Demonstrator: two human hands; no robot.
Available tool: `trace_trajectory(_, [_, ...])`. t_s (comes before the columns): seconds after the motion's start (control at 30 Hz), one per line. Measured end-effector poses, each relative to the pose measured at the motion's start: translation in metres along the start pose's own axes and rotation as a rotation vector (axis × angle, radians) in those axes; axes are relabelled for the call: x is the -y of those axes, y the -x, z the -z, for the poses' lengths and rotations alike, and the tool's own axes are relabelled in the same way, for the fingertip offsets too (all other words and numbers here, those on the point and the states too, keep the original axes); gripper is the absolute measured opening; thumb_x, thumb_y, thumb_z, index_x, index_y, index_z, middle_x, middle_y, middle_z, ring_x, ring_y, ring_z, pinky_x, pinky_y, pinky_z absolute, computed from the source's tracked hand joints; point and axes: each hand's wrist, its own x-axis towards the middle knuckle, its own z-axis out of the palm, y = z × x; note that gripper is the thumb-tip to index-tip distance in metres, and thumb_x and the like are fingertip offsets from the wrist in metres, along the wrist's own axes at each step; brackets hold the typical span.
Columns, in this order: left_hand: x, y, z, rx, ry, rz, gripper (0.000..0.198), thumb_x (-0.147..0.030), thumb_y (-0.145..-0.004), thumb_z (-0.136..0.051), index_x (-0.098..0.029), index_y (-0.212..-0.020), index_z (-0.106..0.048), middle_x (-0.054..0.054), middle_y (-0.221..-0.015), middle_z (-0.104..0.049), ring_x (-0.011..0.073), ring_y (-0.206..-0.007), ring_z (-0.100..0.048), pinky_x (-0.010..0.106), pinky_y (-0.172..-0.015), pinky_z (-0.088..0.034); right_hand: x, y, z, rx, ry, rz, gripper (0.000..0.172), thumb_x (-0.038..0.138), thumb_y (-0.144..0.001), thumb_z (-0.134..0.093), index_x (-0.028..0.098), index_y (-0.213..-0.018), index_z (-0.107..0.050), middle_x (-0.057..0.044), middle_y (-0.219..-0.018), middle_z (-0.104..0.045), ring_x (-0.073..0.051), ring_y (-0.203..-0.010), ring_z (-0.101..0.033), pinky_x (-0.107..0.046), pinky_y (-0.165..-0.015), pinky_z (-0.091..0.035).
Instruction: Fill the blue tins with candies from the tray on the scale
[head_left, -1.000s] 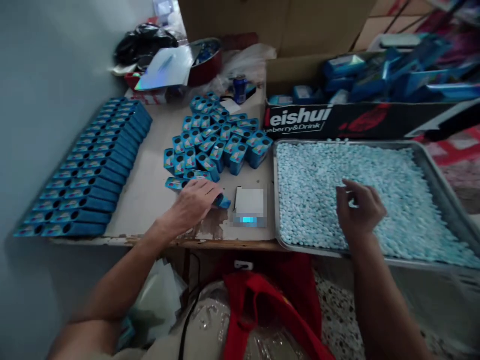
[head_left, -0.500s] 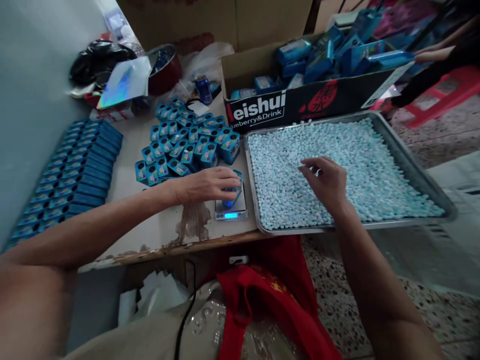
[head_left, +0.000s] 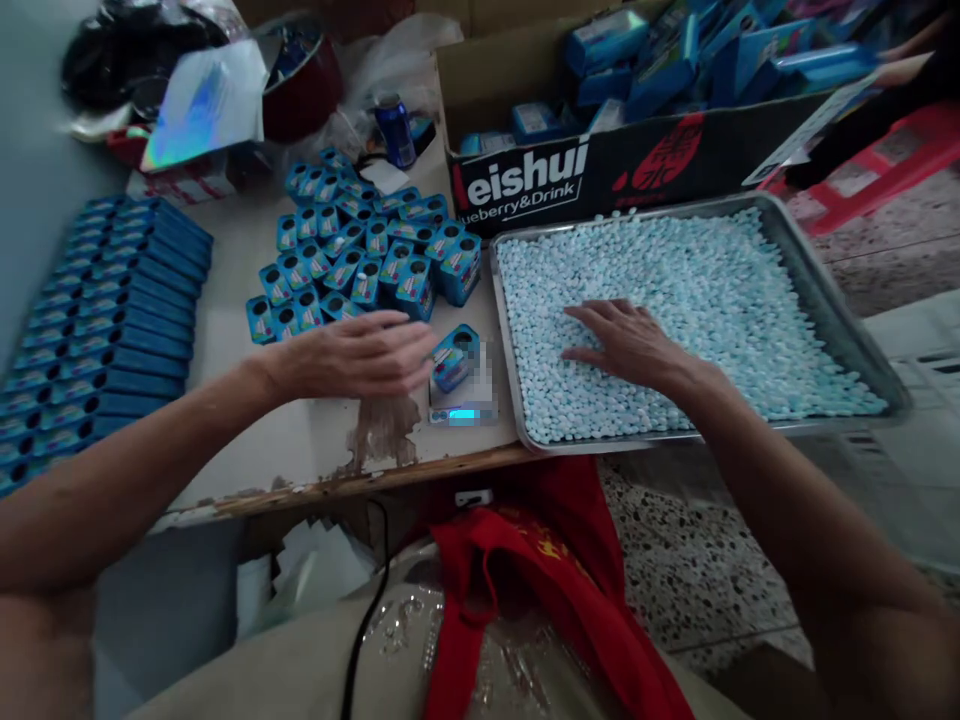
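A small blue box (head_left: 457, 357) with a dark round hole on top rests on the digital scale (head_left: 484, 385), whose display glows blue. Just left of that box, my left hand (head_left: 360, 355) hovers with fingers outstretched and nothing in them. My right hand (head_left: 626, 340) is over the metal tray (head_left: 504, 330), its thumb and fingers apart, at the surface of the pale blue and white pellets (head_left: 720, 330). Whether its fingertips touch the pellets I cannot tell. Behind my left hand stands a loose cluster of similar blue boxes (head_left: 367, 280).
Neat rows of blue boxes (head_left: 112, 340) line the left wall. A cardboard carton (head_left: 540, 185) holding blue packages borders the tray's far side. A blue can (head_left: 395, 130) and a red pot (head_left: 304, 90) stand at the back. Another person's arm (head_left: 911, 65) shows beside a red stool (head_left: 892, 165).
My left hand has let go of the box on the scale and moved left. My right hand has shifted slightly left over the pellets, its fingers spreading. The view has tilted a little.
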Motion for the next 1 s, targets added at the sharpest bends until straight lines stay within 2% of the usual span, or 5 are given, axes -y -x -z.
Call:
trace_trajectory(0.3, [-0.022, 0.08, -0.015, -0.28, -0.017, 0.318, 0.014, -0.032, -0.102, -0.081, -0.031, -0.115, -0.084, 0.002, -0.125, -0.085, 0.0298, -0.127, -0.08, 0.07, -0.129, -0.057, 0.026, 0.032, -0.002, 0.102, 0.034, 0.039, 0.021, 0.039, -0.104, -0.078, 0.024, -0.106, -0.063, -0.015, -0.113, -0.069, -0.033, -0.104, -0.061, -0.039, -0.088, -0.046])
trace_trajectory(0.53, [-0.049, 0.049, -0.053, -0.532, -0.257, 0.343, 0.021, -0.029, -0.11, -0.07, -0.028, -0.127, -0.082, 0.006, -0.139, -0.081, 0.0341, -0.141, -0.073, 0.069, -0.129, -0.056, 0.031, 0.013, 0.014, -0.275, -0.673, -0.534, 0.031, 0.055, -0.093, -0.059, 0.03, -0.081, -0.047, -0.001, -0.07, -0.045, -0.021, -0.066, -0.043, -0.037, -0.063, -0.029])
trace_trajectory(0.67, [-0.067, 0.026, -0.074, -0.723, -0.229, 0.474, 0.038, -0.04, -0.108, -0.077, -0.026, -0.144, -0.073, 0.01, -0.144, -0.076, 0.0347, -0.138, -0.072, 0.063, -0.126, -0.057, 0.031, 0.005, 0.029, -0.303, -1.264, -0.483, 0.034, 0.052, -0.071, -0.058, 0.031, -0.082, -0.034, 0.0, -0.078, -0.037, -0.018, -0.066, -0.026, -0.038, -0.065, -0.021])
trace_trajectory(0.83, [-0.081, 0.006, -0.101, -0.73, -0.071, 0.564, 0.059, -0.052, -0.101, -0.088, -0.026, -0.149, -0.068, 0.012, -0.142, -0.074, 0.0353, -0.136, -0.07, 0.055, -0.126, -0.058, 0.04, 0.003, 0.034, -0.303, -1.206, -0.335, 0.036, 0.056, -0.083, -0.047, 0.032, -0.084, -0.02, 0.006, -0.079, -0.016, -0.02, -0.072, -0.006, -0.039, -0.067, -0.016])
trace_trajectory(1.0, [-0.079, -0.008, -0.119, -0.737, -0.042, 0.62, 0.066, -0.046, -0.094, -0.096, -0.023, -0.147, -0.065, 0.013, -0.141, -0.073, 0.0353, -0.133, -0.071, 0.053, -0.122, -0.06, 0.054, -0.005, 0.027, -0.302, -1.086, -0.417, 0.023, 0.051, -0.092, -0.054, 0.031, -0.084, -0.046, 0.001, -0.074, -0.041, -0.02, -0.07, -0.041, -0.037, -0.069, -0.039])
